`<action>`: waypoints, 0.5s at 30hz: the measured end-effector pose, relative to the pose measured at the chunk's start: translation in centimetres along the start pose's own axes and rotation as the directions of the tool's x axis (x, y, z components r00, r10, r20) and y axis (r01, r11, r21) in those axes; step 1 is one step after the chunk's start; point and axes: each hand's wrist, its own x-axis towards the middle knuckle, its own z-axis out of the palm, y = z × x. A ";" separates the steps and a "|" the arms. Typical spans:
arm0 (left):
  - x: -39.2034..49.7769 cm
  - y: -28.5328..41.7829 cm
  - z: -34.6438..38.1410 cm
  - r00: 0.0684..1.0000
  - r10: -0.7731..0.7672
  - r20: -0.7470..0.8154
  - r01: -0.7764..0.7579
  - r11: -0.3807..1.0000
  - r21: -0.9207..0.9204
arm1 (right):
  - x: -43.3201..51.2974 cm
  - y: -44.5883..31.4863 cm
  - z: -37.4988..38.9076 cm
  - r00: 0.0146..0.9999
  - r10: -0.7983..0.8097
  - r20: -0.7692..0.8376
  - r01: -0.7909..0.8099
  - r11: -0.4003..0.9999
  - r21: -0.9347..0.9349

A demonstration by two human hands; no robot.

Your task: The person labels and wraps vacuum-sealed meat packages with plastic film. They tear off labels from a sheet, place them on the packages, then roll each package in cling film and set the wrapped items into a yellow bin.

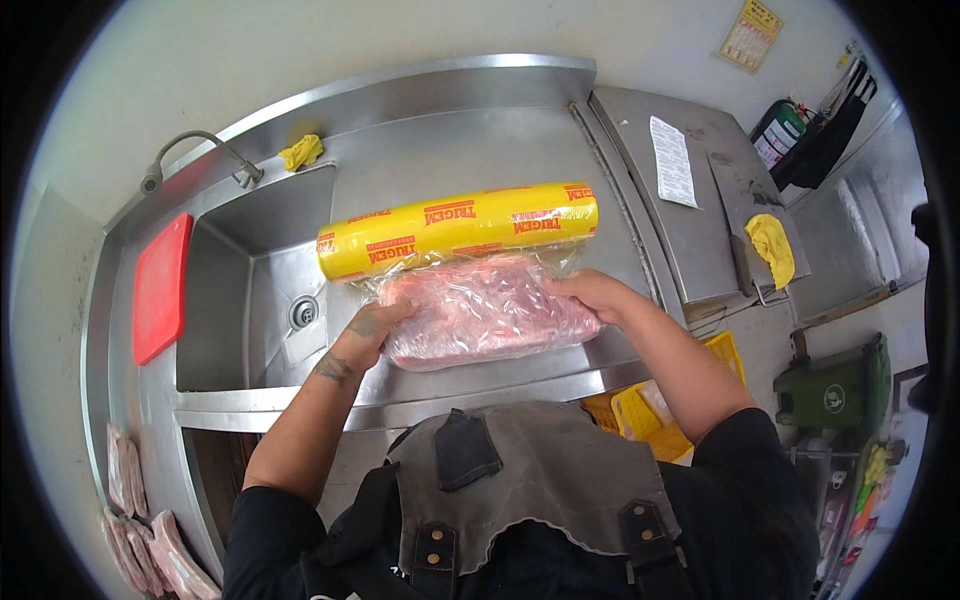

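A slab of raw meat (487, 311) wrapped in clear plastic film is held between my two hands over the steel counter (480, 139). My left hand (379, 330) grips its left end, thumb on top. At the upper right corner, my right hand (589, 294) has hold of it; some fingers of both hands are hidden beneath. Just behind the meat lies a large yellow roll of Trigem cling film (457, 229). Clear film shows between the roll and the meat, but I cannot tell whether it is still joined to the roll.
Left of the meat is a sink basin (217, 300) with a gooseneck tap (202, 139); a red cutting board (161, 289) stands beside it. Wrapped meat packs (161, 551) lie lower left. A knife (735, 247) and yellow cloth (771, 250) rest on the right-hand steel surface. Yellow crates (652, 420) stand below.
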 end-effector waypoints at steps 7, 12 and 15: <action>-7.1 7.4 0.5 0.765 0.606 0.218 -0.641 0.749 0.167 | -6.3 -5.8 1.7 0.806 -0.574 0.146 0.589 0.803 -0.091; -10.6 2.8 -0.7 0.666 0.729 0.159 -0.715 0.564 0.413 | -6.8 -3.5 1.1 0.295 -0.932 0.211 0.571 -0.005 -0.821; -10.4 -4.5 -0.7 0.786 0.575 0.227 -0.598 0.801 0.041 | -5.9 2.9 1.6 0.262 -0.905 0.334 0.412 -0.208 -0.887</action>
